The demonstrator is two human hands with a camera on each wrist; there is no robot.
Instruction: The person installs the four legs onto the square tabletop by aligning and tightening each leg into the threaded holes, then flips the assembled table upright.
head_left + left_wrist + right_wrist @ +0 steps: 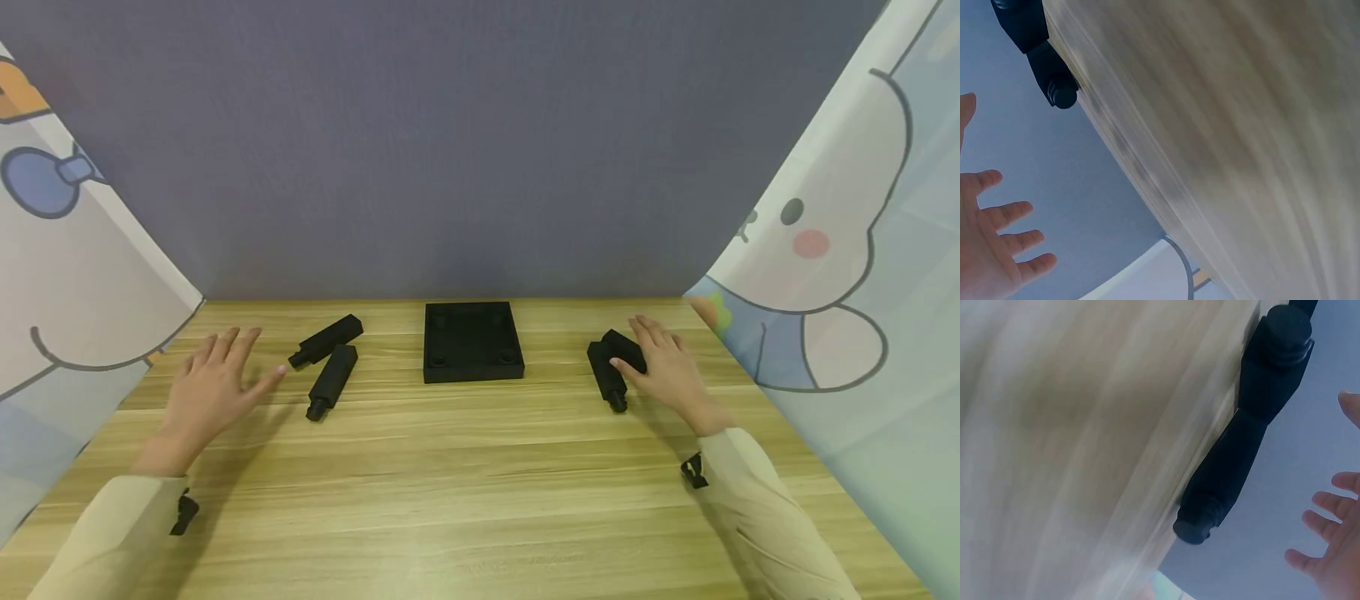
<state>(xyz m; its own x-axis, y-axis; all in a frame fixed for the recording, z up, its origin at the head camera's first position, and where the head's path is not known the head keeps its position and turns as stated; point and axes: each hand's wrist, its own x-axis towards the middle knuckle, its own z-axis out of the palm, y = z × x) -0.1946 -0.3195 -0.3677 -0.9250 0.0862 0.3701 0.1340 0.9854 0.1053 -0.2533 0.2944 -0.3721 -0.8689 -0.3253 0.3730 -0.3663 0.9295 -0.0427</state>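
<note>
My left hand (206,396) is held over the table at the left, fingers spread and holding nothing. Just right of its thumb lie two black square bars with narrow round ends, an upper bar (333,336) and a lower bar (335,375). At the right, my right hand (667,371) has loosely extended fingers and grips nothing. It overlaps two more such bars in the head view, a left one (602,367) and a right one (626,350), partly hidden. In the right wrist view a bar (1229,456) rests on the table, apart from the fingers (1325,528).
A black square tray (474,342) with raised edges and round corner sockets sits at the table's back middle. Behind the wood-grain table (465,483) stands a grey panel (450,150). Cartoon-printed sheets (847,250) flank both sides.
</note>
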